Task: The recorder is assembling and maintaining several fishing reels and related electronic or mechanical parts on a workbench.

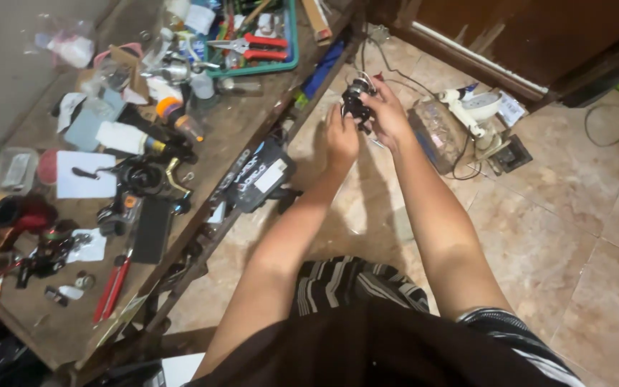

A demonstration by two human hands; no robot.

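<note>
Two hands on one small black reel part (356,102), left hand (341,137) and right hand (387,115) both closed around it

workbench (252,125) left of both hands, tool tray (289,50) on its far end.

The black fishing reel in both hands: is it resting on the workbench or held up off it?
Held up: both hands grip the reel above the tiled floor.

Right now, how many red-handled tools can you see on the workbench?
2 for sure: red-handled pliers in the green tray at the far end, and a red-handled tool near the bench's front edge. Clutter may hide others.
</note>
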